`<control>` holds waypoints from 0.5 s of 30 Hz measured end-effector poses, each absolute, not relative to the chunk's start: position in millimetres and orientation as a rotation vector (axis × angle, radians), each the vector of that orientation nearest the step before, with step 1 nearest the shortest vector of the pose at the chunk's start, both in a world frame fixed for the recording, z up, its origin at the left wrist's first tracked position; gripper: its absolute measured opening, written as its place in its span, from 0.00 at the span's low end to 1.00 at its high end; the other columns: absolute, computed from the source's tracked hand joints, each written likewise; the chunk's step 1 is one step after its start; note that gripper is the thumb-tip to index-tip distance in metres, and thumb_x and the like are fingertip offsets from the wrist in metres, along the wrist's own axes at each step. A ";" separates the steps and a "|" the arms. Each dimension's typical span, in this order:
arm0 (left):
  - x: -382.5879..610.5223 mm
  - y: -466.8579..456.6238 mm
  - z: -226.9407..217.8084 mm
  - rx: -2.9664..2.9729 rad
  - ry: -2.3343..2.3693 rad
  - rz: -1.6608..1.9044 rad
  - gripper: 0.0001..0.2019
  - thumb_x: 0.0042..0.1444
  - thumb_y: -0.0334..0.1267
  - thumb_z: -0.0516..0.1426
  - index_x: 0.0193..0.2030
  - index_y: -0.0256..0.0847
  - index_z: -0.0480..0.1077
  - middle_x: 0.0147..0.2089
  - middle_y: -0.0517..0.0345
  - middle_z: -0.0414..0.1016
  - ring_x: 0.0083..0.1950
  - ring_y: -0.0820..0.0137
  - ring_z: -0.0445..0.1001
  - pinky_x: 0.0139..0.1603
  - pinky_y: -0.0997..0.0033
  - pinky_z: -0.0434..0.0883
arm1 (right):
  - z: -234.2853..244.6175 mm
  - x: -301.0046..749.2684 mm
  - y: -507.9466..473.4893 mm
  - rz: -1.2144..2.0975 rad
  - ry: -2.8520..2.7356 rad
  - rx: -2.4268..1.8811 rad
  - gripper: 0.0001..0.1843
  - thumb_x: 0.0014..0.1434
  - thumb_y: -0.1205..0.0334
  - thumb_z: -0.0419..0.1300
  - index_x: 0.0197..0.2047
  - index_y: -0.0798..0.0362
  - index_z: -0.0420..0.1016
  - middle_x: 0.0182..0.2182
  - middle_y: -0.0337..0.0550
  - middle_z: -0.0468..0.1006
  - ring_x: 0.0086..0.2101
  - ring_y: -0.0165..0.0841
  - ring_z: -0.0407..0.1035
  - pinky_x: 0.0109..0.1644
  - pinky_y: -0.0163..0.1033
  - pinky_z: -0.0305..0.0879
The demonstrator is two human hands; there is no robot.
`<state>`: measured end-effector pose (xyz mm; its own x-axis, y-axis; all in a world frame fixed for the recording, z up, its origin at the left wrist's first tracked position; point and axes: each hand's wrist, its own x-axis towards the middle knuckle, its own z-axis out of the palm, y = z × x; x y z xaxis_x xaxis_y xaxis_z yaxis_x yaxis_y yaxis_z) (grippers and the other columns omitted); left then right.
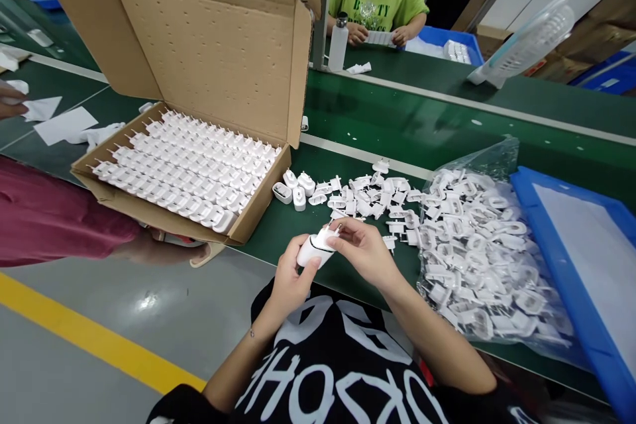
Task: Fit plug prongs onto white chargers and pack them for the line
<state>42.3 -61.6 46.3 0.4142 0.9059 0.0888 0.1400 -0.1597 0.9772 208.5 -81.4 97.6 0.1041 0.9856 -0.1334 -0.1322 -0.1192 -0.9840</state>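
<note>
My left hand [289,278] is closed around a white charger body [309,253] just past the green bench's near edge. Against its end sits a white two-pin plug cap [324,236], slightly tilted, with a dark gap showing between the two pieces. The fingers of my right hand [365,253] pinch this cap near its pins. Beyond my hands, several assembled chargers [299,198] stand on the bench beside a loose pile of plug caps [377,195]. On the right, a clear plastic bag [507,152] is full of similar white caps.
An open cardboard box [256,209] with rows of white chargers [189,165] stands at left. A blue tray [529,179] leans right of the bag. Across the green bench [358,99] are a co-worker in green [377,0], a bottle [338,46] and a fan [531,36]. Another person's maroon sleeve [59,212] is left.
</note>
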 end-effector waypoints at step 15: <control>43.1 -68.9 52.4 1.580 1.010 0.900 0.13 0.59 0.43 0.53 0.48 0.40 0.65 0.35 0.58 0.69 0.31 0.71 0.67 0.31 0.73 0.64 | 101.4 198.4 -83.0 1.244 -0.993 -1.299 0.07 0.53 0.59 0.62 0.35 0.51 0.71 0.33 0.40 0.75 0.34 0.33 0.72 0.37 0.37 0.70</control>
<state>43.1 -68.9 52.4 0.3707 0.9265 0.0651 0.1713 -0.1371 0.9756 198.4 -83.0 101.4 0.1204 0.9838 -0.1330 -0.0881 -0.1228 -0.9885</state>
